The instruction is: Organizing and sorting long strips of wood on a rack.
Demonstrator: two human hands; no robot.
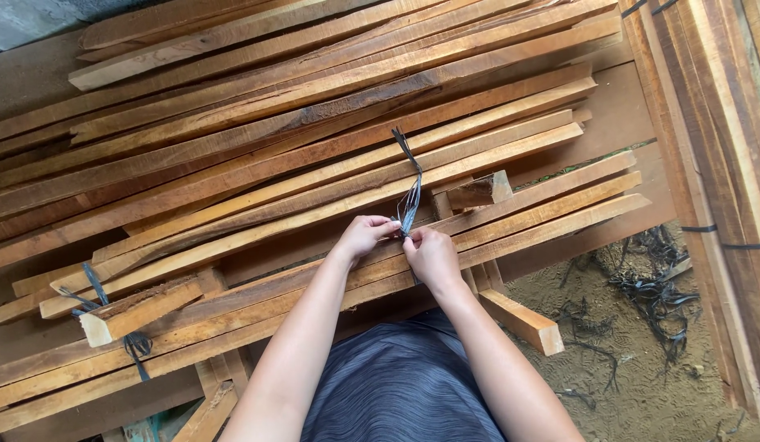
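Head view, looking straight down: at about nine o'clock a short wooden block (pixel 139 311) lies on a bundle of long wooden slats (pixel 257 307), with a dark strap (pixel 137 345) wrapped around the bundle just beside it. A larger heap of loose slats (pixel 314 106) fans across the frame from nine to one o'clock. Near the middle, the left hand (pixel 364 236) is curled closed, its fingertips pinching the lower end of a dark plastic strap (pixel 410 192). The right hand (pixel 431 255), just beside it toward four o'clock, is also closed, thumb and fingers gripping the same strap where it meets the bundle. Both hands touch each other at the strap, and its free tail rises from between them toward twelve o'clock, lying over the slats. A second short block (pixel 480 191) sits at two o'clock from the hands, near them. At four o'clock lies sandy ground (pixel 642 385) with scattered strap scraps (pixel 654 290). Stacked boards (pixel 724 164) run along the three o'clock edge.
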